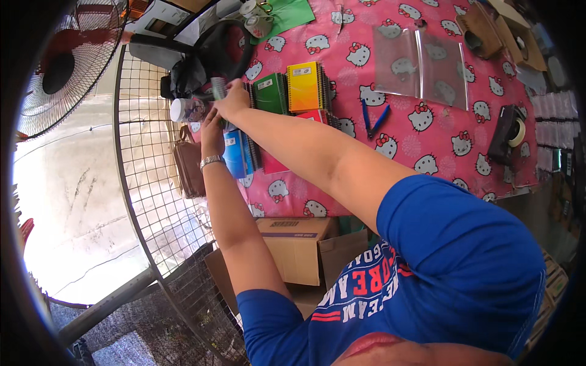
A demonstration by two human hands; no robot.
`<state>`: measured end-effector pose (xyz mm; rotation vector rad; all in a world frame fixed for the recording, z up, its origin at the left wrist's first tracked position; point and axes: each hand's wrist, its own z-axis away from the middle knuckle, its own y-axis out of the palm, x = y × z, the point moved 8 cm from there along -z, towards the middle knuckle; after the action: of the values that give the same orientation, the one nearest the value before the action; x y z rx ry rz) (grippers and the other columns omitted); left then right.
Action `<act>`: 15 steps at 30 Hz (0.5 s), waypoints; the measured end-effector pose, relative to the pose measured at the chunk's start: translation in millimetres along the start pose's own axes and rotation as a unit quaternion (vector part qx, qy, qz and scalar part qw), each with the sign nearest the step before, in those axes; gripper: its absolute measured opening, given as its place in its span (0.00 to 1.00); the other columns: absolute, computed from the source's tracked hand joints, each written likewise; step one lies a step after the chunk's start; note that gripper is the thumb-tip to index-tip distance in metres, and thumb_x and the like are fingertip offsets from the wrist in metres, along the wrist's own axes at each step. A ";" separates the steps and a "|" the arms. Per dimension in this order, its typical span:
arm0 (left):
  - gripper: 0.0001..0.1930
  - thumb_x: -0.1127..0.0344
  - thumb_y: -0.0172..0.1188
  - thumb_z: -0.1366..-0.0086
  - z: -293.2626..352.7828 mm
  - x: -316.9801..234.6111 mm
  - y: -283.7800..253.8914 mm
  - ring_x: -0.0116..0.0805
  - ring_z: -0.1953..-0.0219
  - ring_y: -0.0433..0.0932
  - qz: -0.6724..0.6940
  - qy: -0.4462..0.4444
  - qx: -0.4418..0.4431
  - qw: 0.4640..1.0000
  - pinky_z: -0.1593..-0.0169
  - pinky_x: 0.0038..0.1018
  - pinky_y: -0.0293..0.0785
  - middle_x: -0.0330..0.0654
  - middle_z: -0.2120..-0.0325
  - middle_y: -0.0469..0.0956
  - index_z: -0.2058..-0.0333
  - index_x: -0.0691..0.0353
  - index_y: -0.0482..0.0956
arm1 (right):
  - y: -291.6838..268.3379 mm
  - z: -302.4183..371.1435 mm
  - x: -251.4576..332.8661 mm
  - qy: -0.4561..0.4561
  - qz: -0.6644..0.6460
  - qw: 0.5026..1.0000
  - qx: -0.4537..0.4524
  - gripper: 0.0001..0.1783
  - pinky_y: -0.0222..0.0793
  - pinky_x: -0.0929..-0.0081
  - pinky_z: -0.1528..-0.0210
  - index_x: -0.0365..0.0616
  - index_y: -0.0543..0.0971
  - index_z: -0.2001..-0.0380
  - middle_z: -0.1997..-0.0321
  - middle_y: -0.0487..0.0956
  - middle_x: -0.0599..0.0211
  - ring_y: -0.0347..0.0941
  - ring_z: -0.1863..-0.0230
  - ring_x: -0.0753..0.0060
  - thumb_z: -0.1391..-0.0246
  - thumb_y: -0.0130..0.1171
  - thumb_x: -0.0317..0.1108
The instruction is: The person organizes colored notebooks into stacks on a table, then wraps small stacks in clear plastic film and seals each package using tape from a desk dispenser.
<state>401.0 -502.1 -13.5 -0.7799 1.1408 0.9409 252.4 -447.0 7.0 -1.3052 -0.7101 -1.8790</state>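
My right hand [234,104] reaches across to the far left of the table, its fingers closed round a small pale green-and-white thing [218,88], too blurred to name. Just below it is my left hand [212,129], with a metal watch [212,160] on the wrist; its fingertips meet the right hand, and what they do is hidden. Beside both hands lies a clear jar with a white lid [177,110]. Spiral notebooks sit to the right: green [270,91], yellow [304,85], blue [235,152], and red [315,115] partly under my right arm.
Blue-handled pliers [373,119] and clear plastic sleeves [420,67] lie on the pink tablecloth [360,177]. A tape dispenser [508,134] stands at the right. A wire grid [146,146], brown bag [188,161] and fan [67,67] line the left; a cardboard box [290,244] sits below the table edge.
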 end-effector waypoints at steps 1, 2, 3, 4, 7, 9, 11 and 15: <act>0.27 0.72 0.54 0.37 8.6 -19.5 -5.7 0.35 0.46 0.70 0.044 0.098 -0.025 0.994 0.46 0.29 0.68 0.46 0.48 0.70 0.41 0.69 0.58 | -6.1 2.6 5.8 0.005 -0.003 1.000 0.000 0.32 0.70 0.70 0.49 0.37 0.67 0.54 0.54 0.77 0.50 0.75 0.52 0.59 0.65 0.66 0.31; 0.27 0.72 0.55 0.38 24.0 -23.9 -3.3 0.37 0.47 0.70 0.113 0.091 -0.060 0.988 0.46 0.31 0.68 0.46 0.49 0.70 0.41 0.67 0.59 | -0.7 3.6 23.3 -0.053 -0.046 0.992 0.104 0.30 0.70 0.71 0.49 0.37 0.71 0.55 0.55 0.78 0.52 0.76 0.53 0.60 0.66 0.67 0.31; 0.26 0.72 0.56 0.38 46.6 -29.8 2.9 0.38 0.48 0.71 0.181 0.086 -0.096 0.975 0.46 0.34 0.69 0.45 0.50 0.70 0.42 0.65 0.59 | 2.5 10.9 41.0 -0.113 -0.089 0.967 0.209 0.28 0.70 0.72 0.49 0.36 0.75 0.57 0.56 0.79 0.53 0.76 0.54 0.60 0.67 0.67 0.32; 0.26 0.72 0.56 0.38 71.9 -34.1 3.0 0.38 0.48 0.71 0.179 0.087 -0.105 0.974 0.46 0.34 0.69 0.45 0.50 0.70 0.42 0.65 0.59 | 2.5 26.0 47.8 -0.129 -0.106 0.946 0.280 0.25 0.70 0.75 0.54 0.35 0.77 0.58 0.60 0.79 0.57 0.76 0.61 0.70 0.66 0.65 0.30; 0.24 0.73 0.56 0.39 122.9 -25.9 44.6 0.40 0.50 0.73 0.238 0.097 -0.027 0.966 0.46 0.38 0.70 0.45 0.52 0.72 0.44 0.62 0.62 | -63.4 45.8 40.1 -0.185 -0.021 0.947 0.260 0.36 0.67 0.71 0.49 0.35 0.75 0.52 0.58 0.78 0.55 0.73 0.53 0.65 0.63 0.71 0.46; 0.21 0.69 0.54 0.37 161.0 0.6 86.9 0.41 0.50 0.73 0.355 0.024 -0.027 0.934 0.45 0.40 0.68 0.43 0.53 0.73 0.46 0.62 0.65 | -145.6 8.8 -1.5 -0.167 0.135 0.977 -0.011 0.42 0.64 0.63 0.44 0.37 0.70 0.49 0.48 0.70 0.50 0.66 0.44 0.55 0.63 0.71 0.54; 0.19 0.62 0.52 0.36 195.6 49.2 95.2 0.40 0.48 0.72 0.450 0.014 -0.084 0.889 0.44 0.42 0.66 0.44 0.51 0.74 0.47 0.61 0.69 | -193.9 -2.2 -51.2 -0.056 0.276 0.952 -0.120 0.34 0.64 0.59 0.45 0.37 0.71 0.53 0.50 0.67 0.50 0.65 0.46 0.48 0.60 0.69 0.47; 0.16 0.63 0.53 0.37 241.7 60.8 162.0 0.42 0.55 0.78 0.582 0.005 -0.036 0.813 0.51 0.41 0.76 0.45 0.56 0.78 0.52 0.61 0.74 | -204.0 -8.7 -70.0 -0.061 0.356 0.919 -0.159 0.27 0.68 0.61 0.49 0.37 0.72 0.58 0.55 0.72 0.53 0.71 0.52 0.54 0.59 0.68 0.41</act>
<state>356.2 -208.3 -19.2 -0.0347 1.6050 1.9929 97.4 -317.4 -68.7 -1.6137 0.0510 -1.3418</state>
